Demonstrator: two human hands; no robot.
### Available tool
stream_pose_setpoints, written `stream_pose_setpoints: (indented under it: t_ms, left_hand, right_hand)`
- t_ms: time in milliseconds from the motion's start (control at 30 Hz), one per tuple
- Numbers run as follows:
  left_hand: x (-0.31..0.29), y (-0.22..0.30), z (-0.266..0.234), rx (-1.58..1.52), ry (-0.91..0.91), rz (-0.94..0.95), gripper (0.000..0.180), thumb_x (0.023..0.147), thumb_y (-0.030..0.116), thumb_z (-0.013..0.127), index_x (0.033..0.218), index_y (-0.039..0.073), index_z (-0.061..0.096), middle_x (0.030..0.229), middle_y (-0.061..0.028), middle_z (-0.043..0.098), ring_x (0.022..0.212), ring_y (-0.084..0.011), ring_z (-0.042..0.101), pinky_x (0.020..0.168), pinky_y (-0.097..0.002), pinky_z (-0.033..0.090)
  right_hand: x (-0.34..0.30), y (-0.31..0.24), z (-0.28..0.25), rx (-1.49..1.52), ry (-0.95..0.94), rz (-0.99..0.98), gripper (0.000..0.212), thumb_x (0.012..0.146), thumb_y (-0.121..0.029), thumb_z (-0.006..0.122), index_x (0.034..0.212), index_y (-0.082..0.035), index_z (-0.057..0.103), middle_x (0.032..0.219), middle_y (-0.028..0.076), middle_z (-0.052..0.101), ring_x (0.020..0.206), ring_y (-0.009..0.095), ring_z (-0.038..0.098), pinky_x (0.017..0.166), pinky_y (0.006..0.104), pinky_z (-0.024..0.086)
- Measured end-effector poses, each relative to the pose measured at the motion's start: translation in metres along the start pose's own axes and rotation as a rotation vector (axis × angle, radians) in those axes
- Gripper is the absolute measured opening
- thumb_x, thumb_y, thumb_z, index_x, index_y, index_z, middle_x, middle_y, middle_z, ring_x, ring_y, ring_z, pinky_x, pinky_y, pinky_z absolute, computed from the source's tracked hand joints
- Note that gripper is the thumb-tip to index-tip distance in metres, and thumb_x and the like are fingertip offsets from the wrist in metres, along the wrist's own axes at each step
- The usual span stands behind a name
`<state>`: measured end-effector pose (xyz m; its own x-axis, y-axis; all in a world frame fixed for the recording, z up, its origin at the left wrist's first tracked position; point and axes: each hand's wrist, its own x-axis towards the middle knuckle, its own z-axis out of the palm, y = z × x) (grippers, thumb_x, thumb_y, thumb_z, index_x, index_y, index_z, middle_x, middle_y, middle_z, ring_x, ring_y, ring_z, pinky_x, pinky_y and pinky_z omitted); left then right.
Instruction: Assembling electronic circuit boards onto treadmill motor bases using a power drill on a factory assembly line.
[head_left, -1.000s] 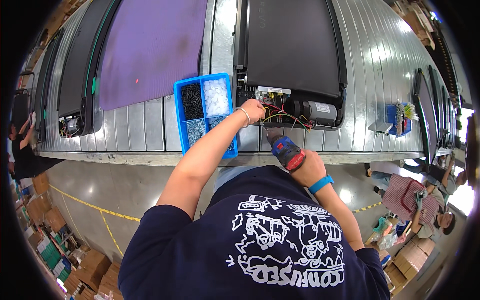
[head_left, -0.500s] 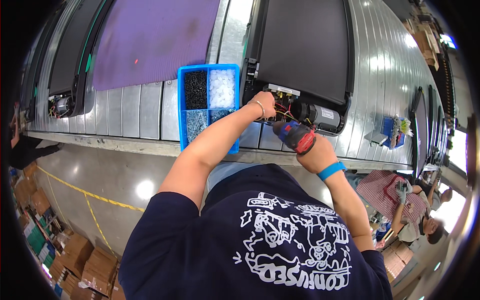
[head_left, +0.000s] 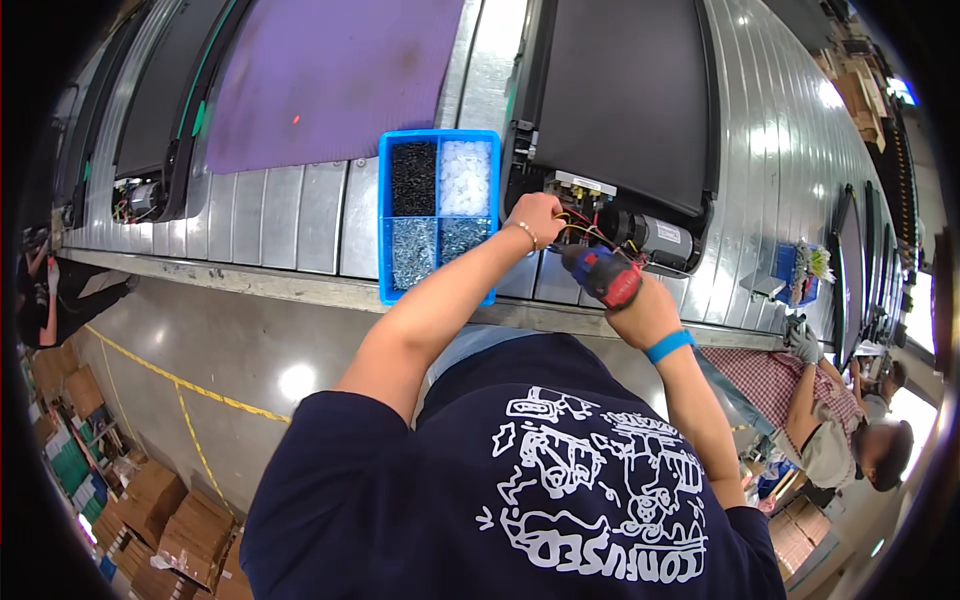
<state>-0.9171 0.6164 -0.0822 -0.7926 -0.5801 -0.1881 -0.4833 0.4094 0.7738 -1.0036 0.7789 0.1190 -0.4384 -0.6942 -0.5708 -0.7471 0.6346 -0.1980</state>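
Observation:
My right hand (head_left: 646,314) grips a blue, red and black cordless drill (head_left: 604,276). Its front end points at the near end of a black treadmill deck (head_left: 632,100), among thin red and yellow wires (head_left: 577,224). My left hand (head_left: 538,218) is closed at the wires' left side, just below a silver metal bracket (head_left: 580,183); its fingertips and anything between them are hidden. To the right of the wires lies a black cylindrical motor (head_left: 655,238) with a pale label.
Left of my left hand stands a blue divided bin (head_left: 386,262) with black screws, white plastic pieces and silver screws. A purple mat (head_left: 330,90) lies beyond it on the metal roller line (head_left: 262,222). Another deck (head_left: 160,110) sits left, a small blue basket (head_left: 797,275) right. Other people work at both sides.
The whole view has shifted, so the bench and bin appear farther right. Both hands stay at the wires, the drill still in my right. The person at right has moved a gloved hand toward the bench.

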Motion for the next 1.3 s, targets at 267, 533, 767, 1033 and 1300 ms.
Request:
stream_pose_setpoints:
  t_ms: [267, 533, 767, 1033, 1300]
  left_hand:
    - [-0.137, -0.104, -0.06, 0.217, 0.461, -0.435, 0.01, 0.081, 0.005, 0.055, 0.086, 0.0, 0.062, 0.092, -0.0198, 0.065, 0.085, -0.0409, 0.062, 0.075, -0.0504, 0.048]
    - [-0.158, -0.088, -0.071, 0.491, -0.141, -0.658, 0.023, 0.085, 0.008, 0.052, 0.1, 0.0, 0.067, 0.103, -0.0231, 0.067, 0.097, -0.0367, 0.066, 0.083, -0.0445, 0.054]
    - [-0.166, -0.083, -0.068, 0.54, -0.02, -0.534, 0.016, 0.083, 0.006, 0.054, 0.09, 0.002, 0.067, 0.095, -0.0214, 0.068, 0.09, -0.0371, 0.067, 0.079, -0.0436, 0.055]
    - [-0.181, -0.086, -0.08, -0.74, 0.265, -0.478, 0.005, 0.084, -0.001, 0.059, 0.084, 0.004, 0.06, 0.086, -0.0157, 0.067, 0.075, -0.0267, 0.067, 0.068, -0.0361, 0.058]
    - [-0.176, -0.042, -0.096, -1.541, 0.191, -0.627, 0.011, 0.088, 0.007, 0.064, 0.081, 0.007, 0.055, 0.083, -0.0074, 0.064, 0.069, -0.0153, 0.063, 0.061, -0.0276, 0.057]
  right_hand:
    - [-0.043, 0.018, 0.078, 0.364, 0.141, -0.088, 0.024, 0.072, -0.023, 0.067, 0.088, -0.006, 0.066, 0.083, 0.022, 0.066, 0.081, 0.043, 0.062, 0.073, 0.0488, 0.051]
    - [-0.044, -0.026, 0.067, 0.422, 0.16, -0.3, 0.028, 0.071, -0.026, 0.07, 0.091, -0.007, 0.065, 0.08, 0.021, 0.066, 0.079, 0.042, 0.062, 0.073, 0.05, 0.05]
    - [-0.046, -0.044, 0.062, 0.332, 0.053, -0.405, 0.026, 0.073, -0.028, 0.069, 0.089, -0.008, 0.065, 0.078, 0.021, 0.066, 0.078, 0.042, 0.062, 0.073, 0.0498, 0.05]
    - [-0.05, -0.039, 0.069, 0.321, 0.057, -0.484, 0.027, 0.073, -0.029, 0.069, 0.091, -0.009, 0.064, 0.076, 0.021, 0.065, 0.076, 0.042, 0.061, 0.072, 0.0502, 0.05]
    - [-0.055, -0.025, 0.074, 0.337, 0.115, -0.61, 0.038, 0.069, -0.024, 0.075, 0.103, -0.009, 0.066, 0.078, 0.018, 0.065, 0.075, 0.041, 0.061, 0.066, 0.0441, 0.051]
